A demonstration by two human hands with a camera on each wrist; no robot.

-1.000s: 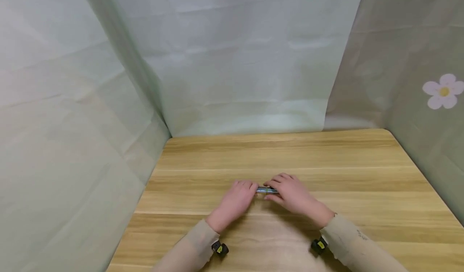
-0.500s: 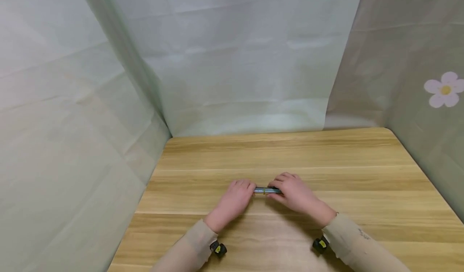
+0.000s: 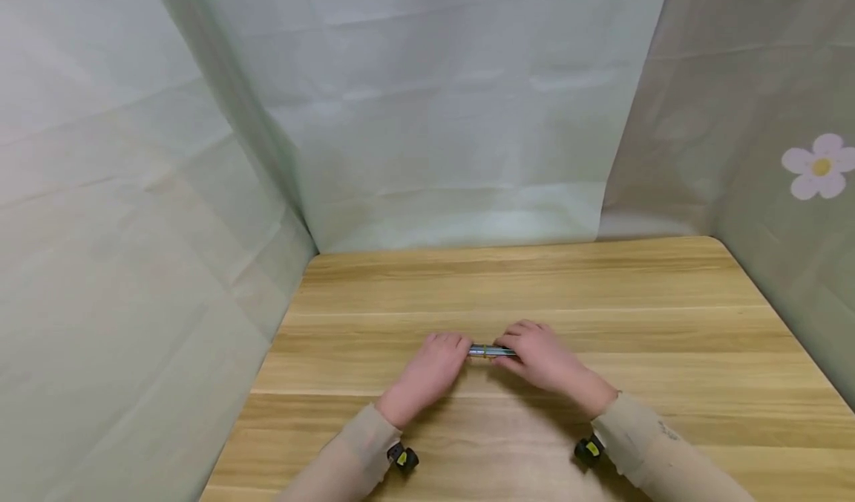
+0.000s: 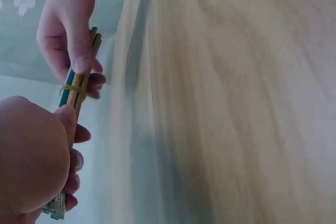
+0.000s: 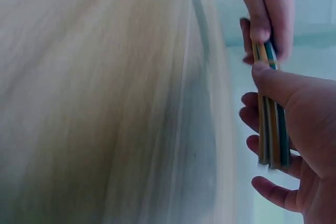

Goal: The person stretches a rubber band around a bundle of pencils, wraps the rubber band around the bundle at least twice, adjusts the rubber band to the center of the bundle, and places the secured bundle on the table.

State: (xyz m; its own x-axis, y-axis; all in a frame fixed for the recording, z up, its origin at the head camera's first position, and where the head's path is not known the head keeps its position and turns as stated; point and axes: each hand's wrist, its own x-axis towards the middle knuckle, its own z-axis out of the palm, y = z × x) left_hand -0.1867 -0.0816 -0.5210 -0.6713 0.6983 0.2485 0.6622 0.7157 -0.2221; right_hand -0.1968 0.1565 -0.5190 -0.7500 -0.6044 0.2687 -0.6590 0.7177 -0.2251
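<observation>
A bundle of slim pencils [image 3: 490, 351], some teal and some yellowish, lies level between my hands above the table. Round its middle runs a yellow rubber band [image 4: 71, 88], in the short stretch left bare by both hands. My left hand [image 3: 434, 372] grips the left part, and silvery pencil ends [image 4: 55, 208] stick out past its little finger in the left wrist view. On the other part my right hand [image 3: 544, 361] holds on, thumb [image 5: 270, 80] laid along the pencils near the band. Flat pencil ends [image 5: 273, 165] show beyond its fingers in the right wrist view.
A wood-grain table [image 3: 508, 279] spreads beneath the hands. Pale cloth screens [image 3: 454, 116] enclose it at the back and sides, the right one bearing a white flower print [image 3: 820, 166]. Each wrist wears a small black device [image 3: 403, 457] below its light sleeve.
The hands have drawn slightly apart, the left one a little to the left and the right one to the right. More of the bundle and its rubber band now shows between them.
</observation>
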